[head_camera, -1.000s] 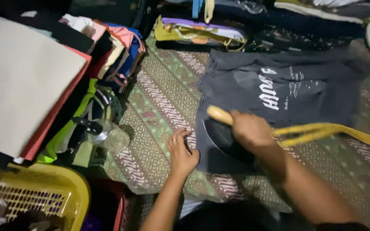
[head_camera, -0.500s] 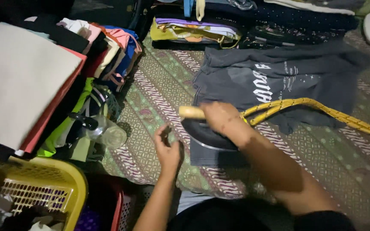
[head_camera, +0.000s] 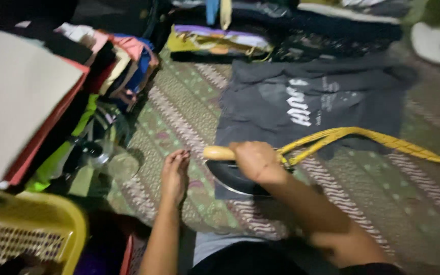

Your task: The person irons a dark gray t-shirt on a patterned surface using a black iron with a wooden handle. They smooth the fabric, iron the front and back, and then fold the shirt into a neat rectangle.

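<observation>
On the dark shirt (head_camera: 306, 107), iron (head_camera: 232, 175) now nearer its hem.

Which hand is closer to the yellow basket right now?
Left. The left hand rests flat on the patterned mat, up and right of the basket. The right hand grips the iron's handle, farther right.

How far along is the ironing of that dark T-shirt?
Done: folded clothes are stacked at the left. In hand: the right hand grips the iron on the dark T-shirt near its hem; the left hand rests flat on the patterned mat. Left: the shirt's upper part looks rumpled.
</observation>
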